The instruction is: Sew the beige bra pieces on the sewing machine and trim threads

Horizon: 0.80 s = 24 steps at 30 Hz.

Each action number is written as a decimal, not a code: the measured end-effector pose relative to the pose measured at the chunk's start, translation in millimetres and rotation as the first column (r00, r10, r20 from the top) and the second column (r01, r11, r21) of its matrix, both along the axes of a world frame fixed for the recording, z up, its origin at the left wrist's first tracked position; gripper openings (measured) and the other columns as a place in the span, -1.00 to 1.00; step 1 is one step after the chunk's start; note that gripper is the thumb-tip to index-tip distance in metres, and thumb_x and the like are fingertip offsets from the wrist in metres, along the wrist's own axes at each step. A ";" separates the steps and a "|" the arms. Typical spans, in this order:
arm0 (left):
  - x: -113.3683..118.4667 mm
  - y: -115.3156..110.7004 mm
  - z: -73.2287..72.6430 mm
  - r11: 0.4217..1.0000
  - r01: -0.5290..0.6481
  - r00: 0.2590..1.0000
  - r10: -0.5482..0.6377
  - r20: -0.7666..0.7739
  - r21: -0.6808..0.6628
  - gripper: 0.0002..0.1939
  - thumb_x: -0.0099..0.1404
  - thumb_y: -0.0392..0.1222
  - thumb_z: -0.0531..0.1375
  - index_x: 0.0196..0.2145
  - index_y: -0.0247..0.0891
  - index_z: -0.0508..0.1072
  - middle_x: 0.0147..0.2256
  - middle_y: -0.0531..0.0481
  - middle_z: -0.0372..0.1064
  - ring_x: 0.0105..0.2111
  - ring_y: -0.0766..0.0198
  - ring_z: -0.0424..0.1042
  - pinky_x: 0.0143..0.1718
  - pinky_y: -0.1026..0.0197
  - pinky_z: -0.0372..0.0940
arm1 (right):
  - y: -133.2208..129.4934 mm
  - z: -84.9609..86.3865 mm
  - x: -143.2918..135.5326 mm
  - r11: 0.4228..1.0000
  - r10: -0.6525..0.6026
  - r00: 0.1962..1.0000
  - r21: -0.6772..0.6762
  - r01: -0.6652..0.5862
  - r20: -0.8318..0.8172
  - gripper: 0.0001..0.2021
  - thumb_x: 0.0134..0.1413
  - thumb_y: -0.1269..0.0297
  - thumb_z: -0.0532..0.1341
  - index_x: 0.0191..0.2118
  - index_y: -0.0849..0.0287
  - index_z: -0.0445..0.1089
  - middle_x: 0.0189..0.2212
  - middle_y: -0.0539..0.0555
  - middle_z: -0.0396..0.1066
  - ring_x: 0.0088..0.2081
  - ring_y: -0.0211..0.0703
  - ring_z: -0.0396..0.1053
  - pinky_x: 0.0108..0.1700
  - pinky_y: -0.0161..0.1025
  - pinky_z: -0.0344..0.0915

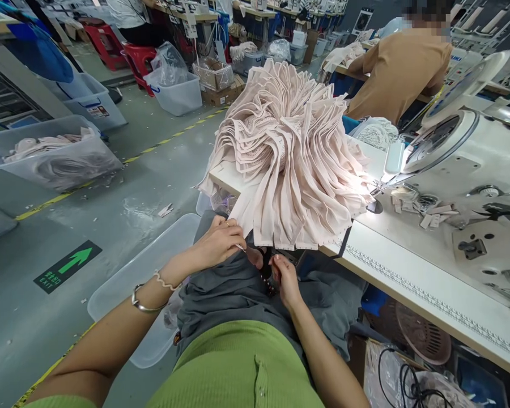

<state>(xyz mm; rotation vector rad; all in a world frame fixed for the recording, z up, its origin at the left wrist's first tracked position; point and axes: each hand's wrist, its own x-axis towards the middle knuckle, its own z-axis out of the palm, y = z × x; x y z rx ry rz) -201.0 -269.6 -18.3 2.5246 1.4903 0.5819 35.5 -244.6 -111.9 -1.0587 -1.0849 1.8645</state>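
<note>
A large heap of pale pink fabric pieces (289, 141), gathered in many folds, covers the table's near left corner and hangs over its edge. My left hand (223, 241) is closed at the heap's lower left corner, pinching a fabric edge; a small whitish bit shows at its fingertips. My right hand (285, 276) is above my lap, just below the hanging fabric. Its fingers are curled together, and what they hold, if anything, is too small to make out. Grey cloth (233, 289) lies across my lap.
A white sewing machine (463, 170) with its lamp lit stands at right on the white table (391, 260). Beside my left leg is a clear plastic bin (153, 249). Another bin (51, 164) holds pink fabric. A person in a tan shirt (402, 68) sits beyond the table.
</note>
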 end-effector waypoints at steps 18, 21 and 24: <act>58.2 30.2 -28.8 0.913 0.108 0.984 -0.041 -0.173 0.394 -0.59 0.34 -0.41 0.16 0.09 -0.06 0.42 0.17 -0.11 0.36 0.24 0.07 0.22 0.23 -0.06 -0.01 | -2.4 28.1 12.8 0.960 0.164 0.982 0.214 -0.181 0.093 -0.55 -0.06 -0.14 0.38 -0.57 0.19 0.43 -0.60 -0.01 0.26 -0.53 -0.29 0.09 -0.47 -0.29 -0.02; 59.8 34.5 -30.4 0.867 0.075 0.997 -0.057 -0.051 0.492 -0.79 0.37 -0.40 0.15 -0.17 -0.15 0.50 -0.03 -0.03 0.53 0.10 0.13 0.38 0.12 -0.02 0.06 | -5.1 23.9 26.2 0.973 0.125 0.991 0.188 -0.134 0.056 -0.48 0.02 -0.25 0.28 -0.53 0.18 0.41 -0.67 -0.09 0.10 -0.61 -0.35 -0.06 -0.53 -0.30 -0.13; 58.2 30.2 -26.8 0.854 0.045 0.999 -0.054 0.001 0.518 -0.81 0.36 -0.42 0.16 -0.19 -0.19 0.50 -0.09 -0.02 0.57 0.02 0.14 0.44 0.04 0.00 0.09 | 0.7 16.4 37.5 0.988 0.061 0.998 0.139 -0.065 0.033 -0.46 0.13 -0.29 0.14 -0.46 0.15 0.36 -0.70 -0.19 -0.13 -0.65 -0.37 -0.24 -0.57 -0.32 -0.23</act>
